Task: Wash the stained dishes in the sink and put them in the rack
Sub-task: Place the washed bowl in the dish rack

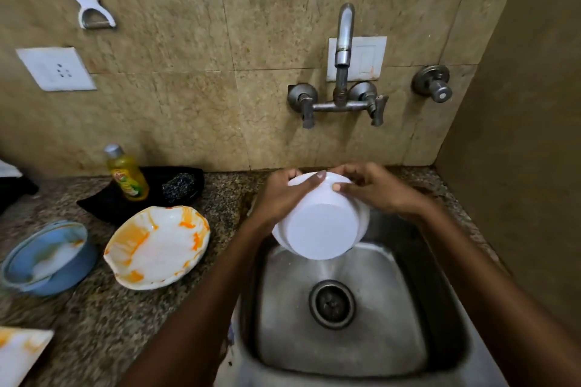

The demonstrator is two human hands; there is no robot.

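A white bowl is held over the steel sink, tilted so its flat bottom faces me. My left hand grips its left rim, thumb across the outside. From the right, my right hand holds the far rim with curled fingers. On the granite counter to the left lies a white plate smeared with orange stains. A blue bowl with whitish residue stands at the far left. Another orange-stained white dish pokes in at the bottom left corner. No rack is in view.
A wall tap with two levers hangs above the sink; no water shows. A yellow dish-soap bottle and a steel scrubber rest on a black tray behind the plate. The drain lies below the bowl. A wall closes the right side.
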